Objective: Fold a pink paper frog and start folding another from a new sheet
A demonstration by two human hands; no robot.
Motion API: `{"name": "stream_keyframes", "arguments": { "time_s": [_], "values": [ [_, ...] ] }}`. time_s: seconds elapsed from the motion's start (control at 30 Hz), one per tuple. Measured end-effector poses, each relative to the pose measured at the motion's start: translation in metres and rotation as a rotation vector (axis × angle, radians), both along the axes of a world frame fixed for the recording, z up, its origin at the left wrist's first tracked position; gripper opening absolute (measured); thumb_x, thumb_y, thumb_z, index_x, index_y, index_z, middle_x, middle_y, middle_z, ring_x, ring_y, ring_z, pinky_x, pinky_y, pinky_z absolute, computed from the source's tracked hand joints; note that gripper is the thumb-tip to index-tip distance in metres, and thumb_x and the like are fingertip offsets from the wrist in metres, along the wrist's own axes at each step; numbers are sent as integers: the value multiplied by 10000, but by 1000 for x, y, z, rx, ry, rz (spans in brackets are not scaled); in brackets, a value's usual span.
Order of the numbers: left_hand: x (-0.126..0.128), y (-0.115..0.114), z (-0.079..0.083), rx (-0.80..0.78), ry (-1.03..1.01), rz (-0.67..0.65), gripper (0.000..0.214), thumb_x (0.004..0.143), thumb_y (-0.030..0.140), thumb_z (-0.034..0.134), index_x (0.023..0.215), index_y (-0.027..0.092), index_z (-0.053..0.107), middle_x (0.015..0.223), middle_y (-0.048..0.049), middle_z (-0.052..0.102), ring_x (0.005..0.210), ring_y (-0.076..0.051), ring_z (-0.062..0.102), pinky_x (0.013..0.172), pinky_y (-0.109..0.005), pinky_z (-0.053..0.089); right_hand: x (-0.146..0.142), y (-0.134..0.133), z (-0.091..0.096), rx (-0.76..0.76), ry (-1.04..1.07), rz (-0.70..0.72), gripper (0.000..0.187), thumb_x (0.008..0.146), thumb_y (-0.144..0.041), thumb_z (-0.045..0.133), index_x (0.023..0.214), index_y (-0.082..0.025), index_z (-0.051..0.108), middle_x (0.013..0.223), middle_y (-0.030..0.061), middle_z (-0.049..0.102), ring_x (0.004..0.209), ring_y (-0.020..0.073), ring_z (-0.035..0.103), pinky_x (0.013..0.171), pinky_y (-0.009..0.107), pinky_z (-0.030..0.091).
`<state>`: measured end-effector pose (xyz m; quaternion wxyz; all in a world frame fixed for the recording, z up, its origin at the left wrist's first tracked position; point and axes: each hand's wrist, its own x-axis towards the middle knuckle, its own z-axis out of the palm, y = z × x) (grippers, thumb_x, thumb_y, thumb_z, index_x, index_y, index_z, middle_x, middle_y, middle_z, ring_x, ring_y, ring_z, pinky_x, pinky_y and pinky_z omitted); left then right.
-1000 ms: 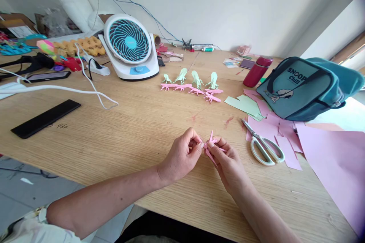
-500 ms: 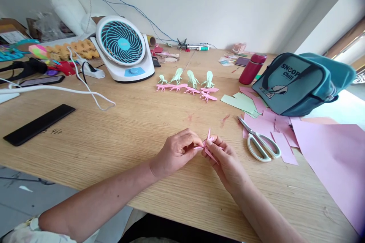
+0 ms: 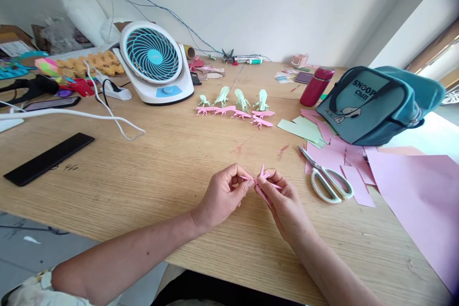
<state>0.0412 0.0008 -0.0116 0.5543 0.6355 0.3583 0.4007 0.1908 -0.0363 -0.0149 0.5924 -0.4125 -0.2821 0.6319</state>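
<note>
Both my hands meet over the near middle of the wooden table [image 3: 150, 172]. My left hand [image 3: 222, 196] pinches one thin end of a small pink folded paper figure [image 3: 263, 182]. My right hand [image 3: 283, 201] is closed on the figure's other side, with a pointed tip sticking up between the fingers. Much of the paper is hidden by my fingers. Finished pink paper figures [image 3: 234, 112] lie in a row farther back, with green paper figures [image 3: 234, 97] standing behind them.
White-handled scissors [image 3: 328, 181] lie to the right on pink paper scraps [image 3: 353, 172]. A large pink sheet [image 3: 423, 201], green strips [image 3: 303, 129], a teal bag [image 3: 380, 105] and a red bottle [image 3: 315, 87] are at right. A desk fan [image 3: 154, 64], white cable [image 3: 71, 114] and black bar [image 3: 48, 158] are at left.
My hands keep working the pink figure with small finger shifts; the upright tip now sits lower between my fingers. The view has drifted slightly.
</note>
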Motion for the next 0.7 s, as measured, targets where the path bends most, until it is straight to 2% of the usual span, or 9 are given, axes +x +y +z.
{"name": "stream_keyframes", "arguments": {
  "time_s": [0.27, 0.53, 0.6, 0.7],
  "values": [
    [1, -1, 3, -68, -65, 20, 211, 865, 317, 665, 814, 150, 547, 666, 49, 524, 485, -42, 449, 402, -142, 395, -1, 0, -1, -9, -13, -3, 252, 701, -368, 856, 764, -222, 662, 786, -39, 561, 752, 83, 508, 775, 187, 458],
    [5, -4, 0, -58, -63, 45, 164, 910, 305, 606, 891, 162, 528, 795, 14, 563, 567, -58, 491, 449, -153, 429, -4, -1, -1, 0, -24, -2, 254, 712, -363, 848, 772, -215, 650, 790, -32, 578, 748, 87, 521, 751, 194, 449],
    [6, -5, -2, -17, -55, 53, 144, 921, 285, 590, 891, 162, 522, 839, -1, 584, 599, -61, 520, 513, -169, 454, -5, -1, -1, 7, -27, 1, 265, 710, -368, 849, 782, -217, 644, 795, -31, 591, 753, 90, 527, 742, 193, 445],
    [8, -6, -4, 85, -21, 63, 103, 932, 254, 570, 934, 157, 536, 947, -43, 614, 774, -106, 602, 708, -226, 514, -5, -1, -1, 17, -48, 0, 277, 718, -378, 842, 789, -216, 630, 795, -30, 595, 748, 92, 526, 720, 190, 437]
  ]
}}
